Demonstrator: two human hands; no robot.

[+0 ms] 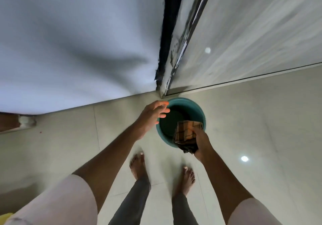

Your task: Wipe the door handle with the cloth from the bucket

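A teal bucket [191,103] stands on the tiled floor, close to the foot of the door frame. My right hand [203,142] is shut on a brown checked cloth [185,134], holding it over the bucket's near right rim. Fingers spread and holding nothing, my left hand [153,114] hovers at the bucket's left rim. No door handle is in view.
A white wall [78,42] fills the upper left. A dark vertical door frame [171,33] and a pale glossy door panel [252,33] rise on the right. My bare feet [139,163] stand on the floor tiles just behind the bucket.
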